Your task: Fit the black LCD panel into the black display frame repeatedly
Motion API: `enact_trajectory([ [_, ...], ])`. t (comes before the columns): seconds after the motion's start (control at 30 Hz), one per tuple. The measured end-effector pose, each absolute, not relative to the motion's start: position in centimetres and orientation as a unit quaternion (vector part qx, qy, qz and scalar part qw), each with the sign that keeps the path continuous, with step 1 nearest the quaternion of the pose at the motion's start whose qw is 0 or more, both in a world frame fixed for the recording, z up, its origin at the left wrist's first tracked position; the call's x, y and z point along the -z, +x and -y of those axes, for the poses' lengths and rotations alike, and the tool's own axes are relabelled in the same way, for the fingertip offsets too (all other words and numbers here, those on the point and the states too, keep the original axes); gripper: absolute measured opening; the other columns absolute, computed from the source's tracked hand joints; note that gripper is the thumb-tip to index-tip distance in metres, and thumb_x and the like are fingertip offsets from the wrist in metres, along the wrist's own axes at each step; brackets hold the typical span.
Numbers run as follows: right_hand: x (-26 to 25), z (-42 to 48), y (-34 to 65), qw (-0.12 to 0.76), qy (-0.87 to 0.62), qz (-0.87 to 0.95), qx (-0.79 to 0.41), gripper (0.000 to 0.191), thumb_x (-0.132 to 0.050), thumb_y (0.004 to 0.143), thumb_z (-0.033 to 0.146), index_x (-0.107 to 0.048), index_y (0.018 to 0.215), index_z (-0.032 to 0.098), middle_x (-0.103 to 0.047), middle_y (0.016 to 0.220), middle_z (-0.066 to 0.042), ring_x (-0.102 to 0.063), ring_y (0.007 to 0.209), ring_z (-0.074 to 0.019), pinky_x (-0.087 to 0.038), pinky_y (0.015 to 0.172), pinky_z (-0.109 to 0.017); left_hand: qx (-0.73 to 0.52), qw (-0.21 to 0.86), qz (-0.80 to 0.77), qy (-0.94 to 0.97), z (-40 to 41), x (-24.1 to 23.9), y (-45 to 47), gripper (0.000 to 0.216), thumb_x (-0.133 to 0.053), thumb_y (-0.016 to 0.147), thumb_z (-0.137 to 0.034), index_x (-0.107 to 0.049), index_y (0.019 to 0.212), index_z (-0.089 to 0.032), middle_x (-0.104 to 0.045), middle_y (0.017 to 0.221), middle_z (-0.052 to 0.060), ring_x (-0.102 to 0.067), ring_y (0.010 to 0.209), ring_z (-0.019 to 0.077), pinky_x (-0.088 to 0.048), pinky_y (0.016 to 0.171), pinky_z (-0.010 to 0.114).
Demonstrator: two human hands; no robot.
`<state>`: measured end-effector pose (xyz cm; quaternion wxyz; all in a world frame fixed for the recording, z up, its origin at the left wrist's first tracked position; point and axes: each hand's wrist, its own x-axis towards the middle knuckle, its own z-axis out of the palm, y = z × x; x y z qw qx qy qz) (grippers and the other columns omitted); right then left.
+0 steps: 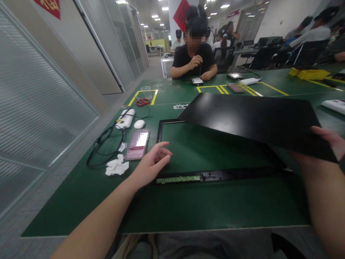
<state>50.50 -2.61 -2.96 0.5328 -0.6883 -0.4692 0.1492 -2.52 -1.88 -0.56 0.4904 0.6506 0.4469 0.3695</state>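
Observation:
My right hand grips the near right corner of a large black flat panel and holds it tilted up above the table. Under it lies a thin black frame flat on the green table, with a narrow green circuit strip along its near edge. My left hand hovers over the frame's near left corner, fingers stretched out and apart, holding nothing.
Left of the frame lie a phone, a crumpled white tissue, a white mouse, a white box with black cables, red scissors and a clear cup. A person in black sits opposite. Other people sit at the far right.

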Motion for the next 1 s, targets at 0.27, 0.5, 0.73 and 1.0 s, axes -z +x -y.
enact_trajectory([
  [0.27,1.1,1.8,48.6,0.714,-0.604,0.266,-0.233,0.045,-0.05,0.074,0.036,-0.062,0.116,0.029,-0.068,0.117,-0.011,-0.066,0.108,-0.0333,-0.058,0.076,-0.052,-0.257,0.296,-0.399,0.829,2.0,0.8,-2.4,0.034,-0.069,0.088,-0.021,-0.072,0.121,-0.026,-0.076,0.102,0.007,-0.072,0.09,0.0244,-0.057,0.083,0.039],
  [0.5,1.5,1.2,49.3,0.883,-0.403,0.107,-0.217,0.017,-0.053,0.056,0.021,-0.05,0.073,0.023,-0.063,0.096,-0.006,-0.066,0.091,-0.0232,-0.059,0.064,-0.04,-0.187,0.256,-0.361,0.877,1.7,1.1,-2.8,0.029,-0.061,0.094,-0.018,-0.068,0.122,-0.02,-0.073,0.115,0.009,-0.07,0.098,0.0212,-0.058,0.089,0.038],
  [0.73,1.8,1.1,50.8,0.88,-0.415,0.056,-0.223,0.017,-0.053,0.055,0.018,-0.05,0.071,0.023,-0.066,0.097,-0.008,-0.066,0.087,-0.0232,-0.055,0.053,-0.036,-0.175,0.236,-0.35,0.89,1.7,1.0,-2.8,0.026,-0.059,0.095,-0.017,-0.069,0.12,-0.018,-0.072,0.115,0.01,-0.07,0.102,0.023,-0.057,0.092,0.04],
  [1.0,2.9,1.1,52.8,0.846,-0.475,0.043,-0.237,0.018,-0.051,0.056,0.018,-0.049,0.073,0.024,-0.066,0.097,-0.007,-0.069,0.09,-0.0217,-0.059,0.055,-0.033,-0.169,0.23,-0.344,0.895,1.6,1.0,-2.7,0.026,-0.058,0.096,-0.018,-0.07,0.12,-0.017,-0.072,0.117,0.012,-0.069,0.106,0.025,-0.057,0.095,0.043],
])
